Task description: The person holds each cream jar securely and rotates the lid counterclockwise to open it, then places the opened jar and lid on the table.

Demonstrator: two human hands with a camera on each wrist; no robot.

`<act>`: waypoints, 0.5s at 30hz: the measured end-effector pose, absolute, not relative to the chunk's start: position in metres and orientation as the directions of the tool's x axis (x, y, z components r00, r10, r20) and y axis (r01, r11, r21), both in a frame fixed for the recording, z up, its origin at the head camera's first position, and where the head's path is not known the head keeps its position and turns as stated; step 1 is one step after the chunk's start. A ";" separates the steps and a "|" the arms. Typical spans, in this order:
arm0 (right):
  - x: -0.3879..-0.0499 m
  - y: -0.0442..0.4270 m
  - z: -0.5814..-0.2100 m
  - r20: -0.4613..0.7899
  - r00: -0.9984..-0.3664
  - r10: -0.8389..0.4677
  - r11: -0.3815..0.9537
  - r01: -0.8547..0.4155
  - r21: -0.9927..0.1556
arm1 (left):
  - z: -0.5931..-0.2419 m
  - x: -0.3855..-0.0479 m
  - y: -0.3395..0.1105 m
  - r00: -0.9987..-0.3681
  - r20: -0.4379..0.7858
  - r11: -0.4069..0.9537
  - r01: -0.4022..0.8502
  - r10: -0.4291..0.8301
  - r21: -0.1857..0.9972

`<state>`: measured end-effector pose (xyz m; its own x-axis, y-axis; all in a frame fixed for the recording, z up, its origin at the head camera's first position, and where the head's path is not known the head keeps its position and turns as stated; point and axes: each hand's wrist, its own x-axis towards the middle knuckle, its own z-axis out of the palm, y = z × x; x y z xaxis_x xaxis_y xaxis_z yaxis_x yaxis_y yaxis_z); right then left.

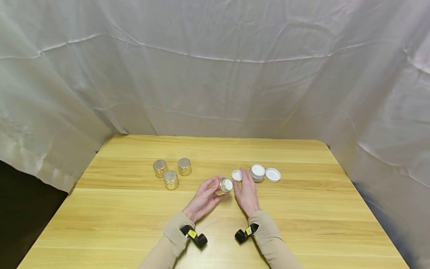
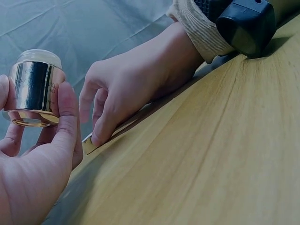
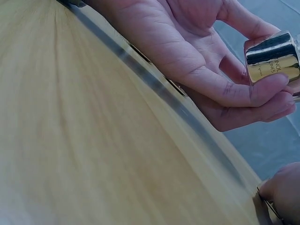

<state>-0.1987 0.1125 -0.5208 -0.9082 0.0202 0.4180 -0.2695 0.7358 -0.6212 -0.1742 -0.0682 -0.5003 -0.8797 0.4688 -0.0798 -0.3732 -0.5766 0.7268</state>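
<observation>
Fingers and thumb of my left hand [image 1: 204,201] grip a shiny gold jar [image 1: 223,186], tilted to the right with its white top uncovered. The left wrist view shows this jar [image 2: 36,89] held above the table by the left hand [image 2: 40,171]. To its right, my right hand [image 1: 248,195] has thumb and fingers around the edge of a round lid [image 1: 236,175], white inside, lying on the table. In the left wrist view the lid's gold edge [image 2: 88,146] shows under the right thumb; the other fingertips' contact is partly hidden.
Three closed gold jars [image 1: 160,168] [image 1: 171,180] [image 1: 184,166] stand at the left. Right of the right hand are an uncovered jar [image 1: 257,172] with a white top and another upturned lid [image 1: 273,175]. Pale curtains [image 1: 215,82] hang behind the wooden table [image 1: 111,220].
</observation>
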 end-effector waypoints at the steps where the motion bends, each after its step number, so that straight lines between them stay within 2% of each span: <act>1: -0.199 0.112 -0.521 0.422 -0.906 0.022 0.735 -0.272 -0.621 | -0.501 -0.174 -0.068 -0.880 -0.078 -0.575 -0.371 0.468 0.729; 10: -0.199 0.113 -0.522 0.433 -0.901 0.029 0.727 -0.278 -0.628 | -0.503 -0.175 -0.070 -0.910 -0.060 -0.588 -0.315 0.411 0.745; 15: -0.197 0.113 -0.522 0.455 -0.891 0.012 0.726 -0.304 -0.616 | -0.502 -0.177 -0.071 -0.932 -0.079 -0.634 -0.302 0.354 0.712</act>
